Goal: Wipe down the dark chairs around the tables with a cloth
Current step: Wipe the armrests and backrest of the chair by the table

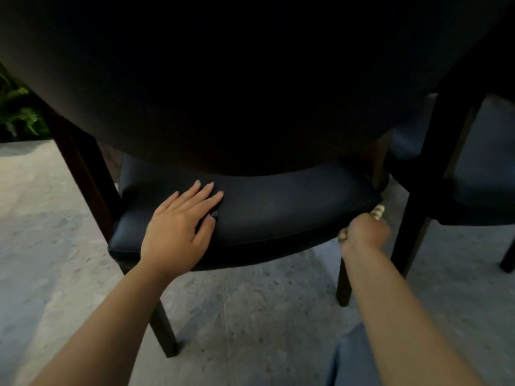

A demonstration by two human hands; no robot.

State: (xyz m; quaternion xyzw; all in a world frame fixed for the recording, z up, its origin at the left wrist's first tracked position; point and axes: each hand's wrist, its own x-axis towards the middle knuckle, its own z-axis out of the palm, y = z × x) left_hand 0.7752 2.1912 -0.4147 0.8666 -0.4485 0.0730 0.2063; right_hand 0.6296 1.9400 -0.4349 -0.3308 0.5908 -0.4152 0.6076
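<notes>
Seen from above, the chair (278,213) I face has a dark, smooth padded seat with a piped front edge, standing upright on dark wooden legs on the floor; its back part runs under the bench and is lost in shadow. My left hand (178,227) lies flat on the left part of the seat, fingers straight and spread. My right hand (365,232) grips a pale, bunched cloth (377,211) against the seat's front right corner; only small folds show past the fingers. A second dark chair (479,190) stands just to the right, its seat partly visible.
</notes>
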